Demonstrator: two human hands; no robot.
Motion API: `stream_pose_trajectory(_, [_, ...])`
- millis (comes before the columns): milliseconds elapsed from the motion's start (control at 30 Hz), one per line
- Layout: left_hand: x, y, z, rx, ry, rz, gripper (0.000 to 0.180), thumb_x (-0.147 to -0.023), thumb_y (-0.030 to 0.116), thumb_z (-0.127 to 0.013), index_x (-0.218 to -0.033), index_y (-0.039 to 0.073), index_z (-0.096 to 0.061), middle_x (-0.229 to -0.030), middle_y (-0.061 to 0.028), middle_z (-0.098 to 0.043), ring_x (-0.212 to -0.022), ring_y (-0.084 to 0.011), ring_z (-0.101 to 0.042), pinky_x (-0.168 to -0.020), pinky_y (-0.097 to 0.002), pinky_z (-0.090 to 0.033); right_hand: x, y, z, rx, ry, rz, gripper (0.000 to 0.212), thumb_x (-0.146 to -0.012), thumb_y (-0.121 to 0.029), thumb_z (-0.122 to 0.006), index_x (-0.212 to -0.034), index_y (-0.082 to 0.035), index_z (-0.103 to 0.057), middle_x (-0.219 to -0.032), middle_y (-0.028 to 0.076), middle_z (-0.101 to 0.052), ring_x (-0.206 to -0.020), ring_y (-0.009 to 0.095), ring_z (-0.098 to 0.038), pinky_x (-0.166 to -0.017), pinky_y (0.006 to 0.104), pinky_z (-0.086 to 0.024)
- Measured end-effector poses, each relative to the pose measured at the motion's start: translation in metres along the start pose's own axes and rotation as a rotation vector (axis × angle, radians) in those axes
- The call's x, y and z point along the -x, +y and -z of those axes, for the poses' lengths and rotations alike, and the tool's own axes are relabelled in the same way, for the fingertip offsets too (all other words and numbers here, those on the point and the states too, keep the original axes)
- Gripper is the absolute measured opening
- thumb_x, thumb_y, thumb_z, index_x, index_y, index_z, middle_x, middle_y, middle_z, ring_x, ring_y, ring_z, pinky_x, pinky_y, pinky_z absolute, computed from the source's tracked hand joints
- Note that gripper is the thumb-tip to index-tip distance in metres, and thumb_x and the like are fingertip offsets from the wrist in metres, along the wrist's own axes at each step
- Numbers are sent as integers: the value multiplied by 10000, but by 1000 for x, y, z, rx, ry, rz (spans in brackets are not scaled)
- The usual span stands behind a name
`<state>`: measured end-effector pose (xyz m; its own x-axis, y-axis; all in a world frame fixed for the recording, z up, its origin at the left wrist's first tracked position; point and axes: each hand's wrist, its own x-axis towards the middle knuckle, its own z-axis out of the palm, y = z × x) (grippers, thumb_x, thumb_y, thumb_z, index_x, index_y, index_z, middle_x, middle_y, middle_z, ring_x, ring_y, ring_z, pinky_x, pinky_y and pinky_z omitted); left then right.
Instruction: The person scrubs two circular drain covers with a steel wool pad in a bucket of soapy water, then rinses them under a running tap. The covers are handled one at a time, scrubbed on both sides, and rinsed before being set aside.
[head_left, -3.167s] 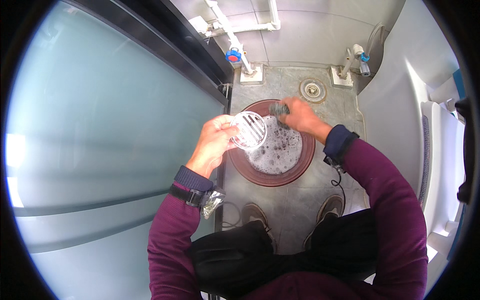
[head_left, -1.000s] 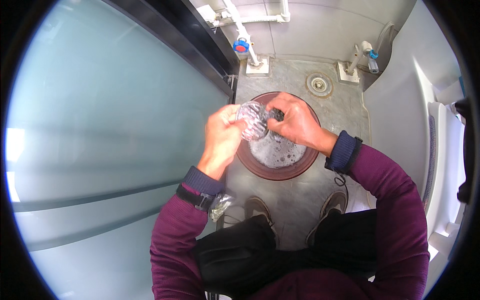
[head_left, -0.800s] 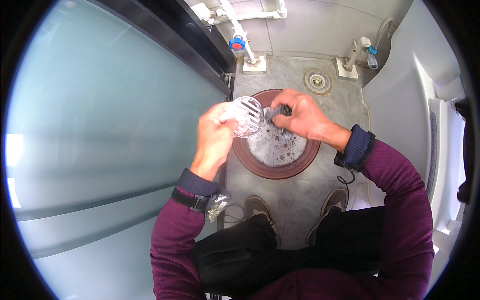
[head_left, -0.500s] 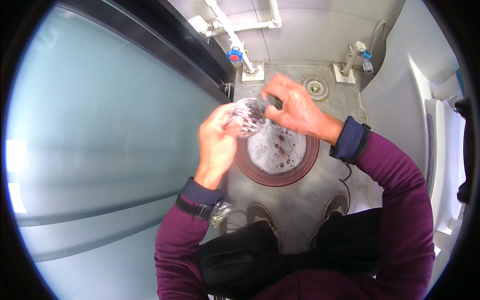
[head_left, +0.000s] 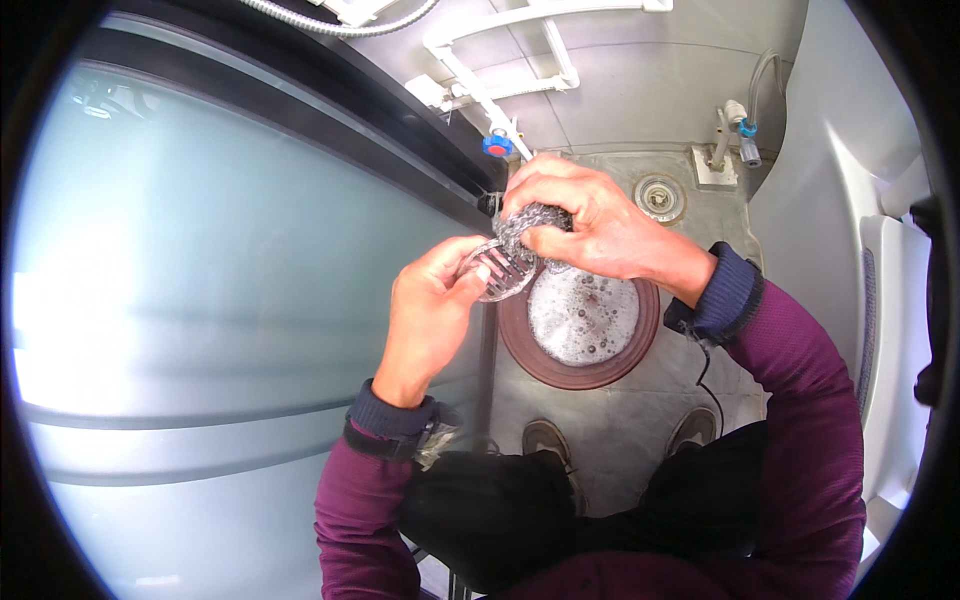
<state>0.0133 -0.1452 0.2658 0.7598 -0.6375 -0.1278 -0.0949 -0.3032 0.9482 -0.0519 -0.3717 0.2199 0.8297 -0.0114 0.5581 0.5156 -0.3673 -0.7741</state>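
My left hand [head_left: 425,300] grips a round slotted drain cover [head_left: 512,275] by its edge, the thumb lying across its face. A ball of grey steel wool [head_left: 537,222] is in my right hand [head_left: 610,228], fingers curled over it. The steel wool touches the far right part of the cover and hides some of it. Both hands are above the far left rim of a reddish-brown basin [head_left: 518,350]. White, bubbly suds [head_left: 580,315] fill the basin's middle.
Behind the basin a round floor drain [head_left: 659,199] is set in the grey tiles. White pipes with a blue-and-red valve [head_left: 497,146] stand by the far wall. A frosted glass panel [head_left: 220,260] runs along the left, a white fixture [head_left: 835,150] along the right. My shoes [head_left: 548,440] flank the near floor.
The steel wool has come down onto the drain cover, and my right hand is less blurred. The whole scene has shifted slightly right and down in the picture.
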Motion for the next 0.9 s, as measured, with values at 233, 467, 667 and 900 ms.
stream_pose_trajectory(233, [7, -9, -13, -162, 54, -111, 224, -983, 13, -651, -1193, -57, -686, -1023, -58, -758, -906, -104, -688, -845, -273, -559, 11, 9, 5, -38, -123, -188, 224, -819, -112, -715, -991, 24, -668, -952, 134, -666, -871, 266, -662, -769, 388, -521])
stream_pose_trajectory(467, [-4, -3, -2, -41, 23, -153, 188, -1002, 12, -624, -1167, -51, -688, -1001, -40, -735, -930, -86, -667, -851, -268, -548, 45, 28, -4, -202, -91, -347, 130, -879, -56, -689, -997, -8, -665, -970, 47, -650, -923, 143, -611, -849, 300, -487])
stream_pose_trajectory(667, [-6, -12, -3, -186, -45, -88, 193, -1025, 67, -638, -1184, -38, -673, -1006, -24, -698, -929, -87, -634, -834, -251, -522, 30, 25, 5, -254, -32, -192, 177, -895, -65, -716, -1061, -25, -670, -1017, 23, -641, -963, 133, -600, -859, 301, -485])
stream_pose_trajectory(900, [-1, -18, -7, -422, -54, -197, 149, -998, 26, -649, -1128, -29, -697, -951, -26, -704, -863, -81, -625, -773, -251, -520, 15, 11, -9, -131, -147, -167, 180, -844, -38, -720, -1011, -8, -659, -931, 70, -653, -905, 175, -621, -830, 330, -496])
